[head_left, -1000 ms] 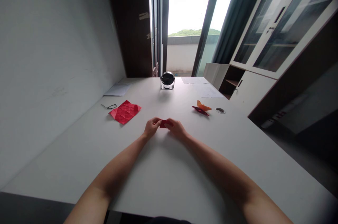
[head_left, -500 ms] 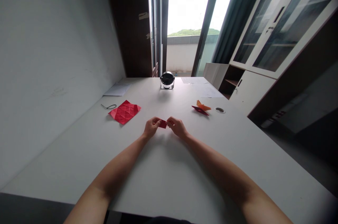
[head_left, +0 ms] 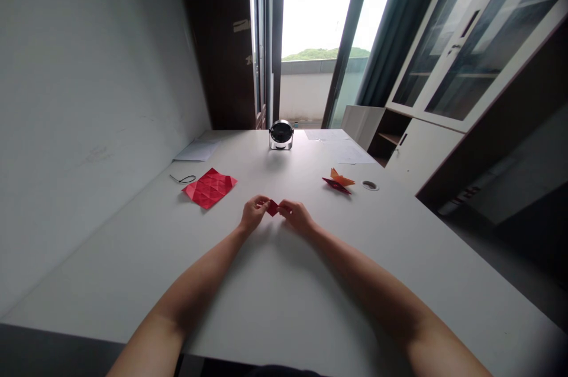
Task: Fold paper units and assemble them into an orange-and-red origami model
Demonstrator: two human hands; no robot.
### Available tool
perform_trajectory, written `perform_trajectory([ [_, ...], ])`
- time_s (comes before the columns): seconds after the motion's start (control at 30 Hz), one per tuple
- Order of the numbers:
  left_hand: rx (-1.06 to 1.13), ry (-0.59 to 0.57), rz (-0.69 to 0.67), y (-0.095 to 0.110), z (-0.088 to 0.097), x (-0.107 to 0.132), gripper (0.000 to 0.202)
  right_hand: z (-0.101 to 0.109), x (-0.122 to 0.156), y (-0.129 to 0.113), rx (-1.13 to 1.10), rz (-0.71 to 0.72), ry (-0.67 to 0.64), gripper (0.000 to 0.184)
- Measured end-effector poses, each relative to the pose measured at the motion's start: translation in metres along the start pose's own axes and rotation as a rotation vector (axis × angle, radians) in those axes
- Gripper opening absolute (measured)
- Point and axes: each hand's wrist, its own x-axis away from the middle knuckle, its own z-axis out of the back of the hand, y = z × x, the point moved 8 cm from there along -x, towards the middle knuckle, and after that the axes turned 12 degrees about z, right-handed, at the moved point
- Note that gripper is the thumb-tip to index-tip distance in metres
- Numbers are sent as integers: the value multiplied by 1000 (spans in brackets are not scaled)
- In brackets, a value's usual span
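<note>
A small folded piece of red paper (head_left: 273, 208) is held between my two hands, just above the middle of the white table (head_left: 275, 288). My left hand (head_left: 254, 212) pinches its left side, with the fingers closed. At its right corner, the closed fingers of my right hand (head_left: 295, 214) grip the paper. The piece looks like a small diamond from here, and the fingers cover parts of its edges. Off to the left lies a larger red sheet (head_left: 210, 189) with a grid of creases, spread out on the table.
Right of my hands lie an orange folded paper (head_left: 341, 178) and a dark red folded paper (head_left: 336, 186), beside a round hole (head_left: 370, 185) in the tabletop. A black cable tie (head_left: 183, 179) is near the left wall. A round black device (head_left: 281, 134) stands at the back, between white papers.
The small red paper has turned from a rectangle-like outline to a diamond between my fingers. Both hands have shifted slightly; the other things have stayed put.
</note>
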Motion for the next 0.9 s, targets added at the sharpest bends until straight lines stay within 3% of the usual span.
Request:
perform_trajectory([
  [0.13, -41, 23, -41, 7, 1, 3, 16, -1, -1, -6, -2, 41, 4, 19],
  [0.37, -141, -36, -167, 30, -9, 14, 6, 6, -2, -17, -69, 104, 63, 21],
  [0.9, -136, -66, -152, 26, -11, 11, 6, 10, -2, -26, -15, 167, 70, 21],
])
